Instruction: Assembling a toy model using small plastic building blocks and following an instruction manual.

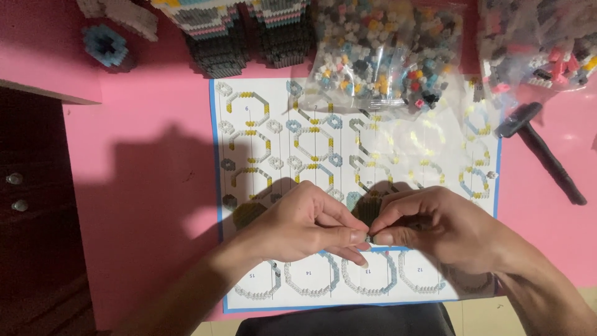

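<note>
Pink covers the whole worktop [143, 155], lit warmly, with a dark drawer front at the left edge. On it lies a white instruction sheet [261, 112] with a blue border, printed with rows of ring-shaped building steps. Both hands meet over the lower middle of that sheet. The left hand [305, 227] comes in from the lower left, its thumb and forefinger pressed together at the tips. The right hand [441, 227] comes in from the lower right, its fingers likewise pinched. Between the two sets of fingertips sits a tiny brick piece [371, 237], so small that its colour and shape cannot be made out; both hands are clamped on it, fingertip against fingertip, just above the paper.

Just behind the fingers a small dark olive block assembly [367, 208] shows, partly hidden by the knuckles. Farther back, a clear bag of mixed coloured bricks [379, 56] lies across the top edge of the sheet, and a second such bag [541, 43] sits at the upper right. A black hammer-shaped tool [541, 146] lies on the pink surface right of the sheet. Stacked striped brick models [230, 31] stand at the top, with a small blue ring-shaped build [106, 45] to their left.
</note>
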